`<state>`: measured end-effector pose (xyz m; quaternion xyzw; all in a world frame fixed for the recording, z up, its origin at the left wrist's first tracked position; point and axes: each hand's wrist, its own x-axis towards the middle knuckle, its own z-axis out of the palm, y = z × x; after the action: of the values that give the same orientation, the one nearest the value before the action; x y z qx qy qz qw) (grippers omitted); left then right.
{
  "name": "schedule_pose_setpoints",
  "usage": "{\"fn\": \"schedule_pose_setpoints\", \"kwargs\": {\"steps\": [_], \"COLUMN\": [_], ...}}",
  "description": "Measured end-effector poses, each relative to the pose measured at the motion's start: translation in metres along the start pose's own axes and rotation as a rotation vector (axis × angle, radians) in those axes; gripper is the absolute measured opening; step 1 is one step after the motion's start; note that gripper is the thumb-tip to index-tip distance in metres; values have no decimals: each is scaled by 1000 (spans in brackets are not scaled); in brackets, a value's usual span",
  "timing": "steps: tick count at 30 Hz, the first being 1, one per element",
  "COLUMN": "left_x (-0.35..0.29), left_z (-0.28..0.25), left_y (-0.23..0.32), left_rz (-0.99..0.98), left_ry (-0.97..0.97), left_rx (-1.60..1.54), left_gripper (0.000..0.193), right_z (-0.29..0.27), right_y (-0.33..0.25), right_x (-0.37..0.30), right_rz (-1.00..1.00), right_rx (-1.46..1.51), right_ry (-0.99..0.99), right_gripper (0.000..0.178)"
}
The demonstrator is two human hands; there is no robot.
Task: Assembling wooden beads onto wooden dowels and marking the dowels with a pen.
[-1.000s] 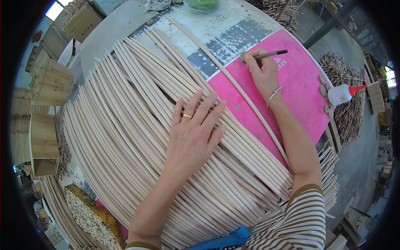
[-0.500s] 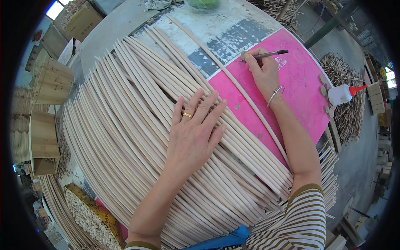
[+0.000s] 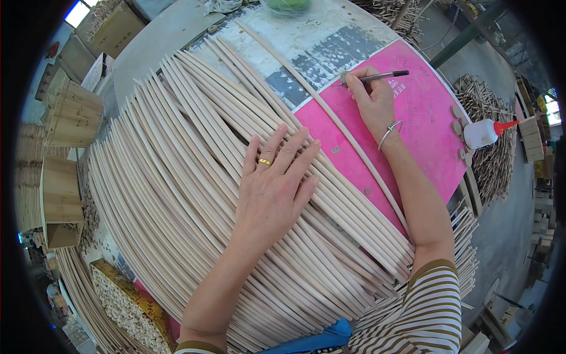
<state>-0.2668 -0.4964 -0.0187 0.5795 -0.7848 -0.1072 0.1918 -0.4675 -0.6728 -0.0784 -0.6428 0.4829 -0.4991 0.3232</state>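
Observation:
A broad layer of pale wooden rods [image 3: 177,171] lies side by side across the table. My left hand [image 3: 272,189] rests palm down on them, fingers spread, with a gold ring on one finger. Over the pink sheet [image 3: 424,135] at the right, my right hand [image 3: 372,99] is closed around a dark pen [image 3: 386,76], its point toward the left. A small round grey-brown disc [image 3: 344,78] shows at the fingertips by the pen's point. One single rod [image 3: 336,121] lies apart from the layer, running across the sheet just left of my right forearm.
A white glue bottle [image 3: 480,134] with a red nozzle lies by the sheet's right edge, next to several small wooden discs [image 3: 457,127]. Wooden boxes [image 3: 73,115] stand at the left. A blue thing [image 3: 330,336] lies at the near edge. Bundled sticks [image 3: 486,141] are piled beyond the table.

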Motion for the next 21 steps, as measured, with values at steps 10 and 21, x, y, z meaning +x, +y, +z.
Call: {"fn": "schedule_pose_setpoints", "kwargs": {"steps": [10,21], "left_x": [0,0], "left_z": [0,0], "left_y": [0,0], "left_rz": [-7,-3], "left_ry": [-15,-10], "left_rx": [5,5], "left_gripper": [47,47], "right_z": [-2,-2], "right_y": [-2,0], "right_x": [0,0], "right_rz": [11,2], "right_rx": [-41,-43], "right_ry": [13,15], "right_gripper": [17,16]}}
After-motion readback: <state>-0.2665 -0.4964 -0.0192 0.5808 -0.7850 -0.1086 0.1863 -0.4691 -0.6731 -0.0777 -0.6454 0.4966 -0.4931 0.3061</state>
